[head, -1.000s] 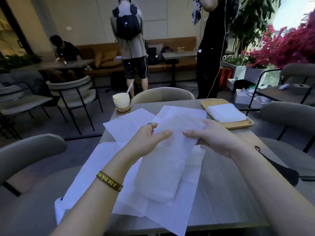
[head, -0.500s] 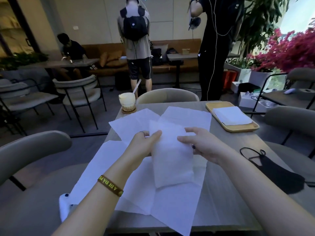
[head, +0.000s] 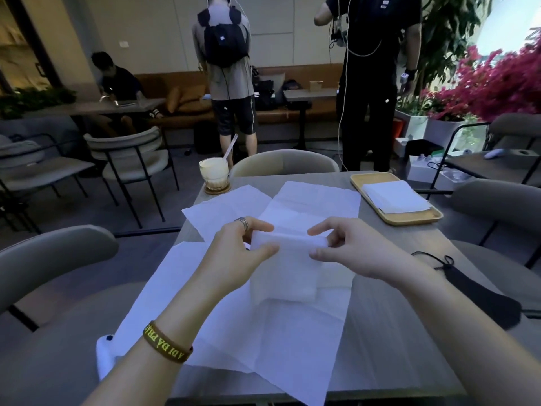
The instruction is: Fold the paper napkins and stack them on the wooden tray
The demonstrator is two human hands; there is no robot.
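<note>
1. Your left hand (head: 237, 253) pinches the left end of a partly folded napkin (head: 287, 271), with the thumb on the near side and the fingers on the far side. There is a ring (head: 243, 222) on one finger and a brown wristband (head: 167, 342) on that wrist.
2. Your right hand (head: 354, 253) pinches the right end of the same napkin in the same way, so both hands grasp it along its upper fold.
3. You hold the napkin over the middle of the table (head: 395, 332). Its lower part hangs toward the sheets beneath, but the paper is blurred there, so I cannot tell whether it touches them.
4. Unfolded napkins lie flat and overlapping on the table: one far left (head: 228, 212), one far centre (head: 319, 200), and larger sheets near you (head: 263, 341).
5. The wooden tray (head: 415, 219) sits at the far right of the table, well apart from your hands. A stack of folded napkins (head: 395, 196) lies on it.
6. A glass of pale drink (head: 213, 172) with a straw stands at the far left corner. A black face mask (head: 480, 294) lies at the right edge.
</note>
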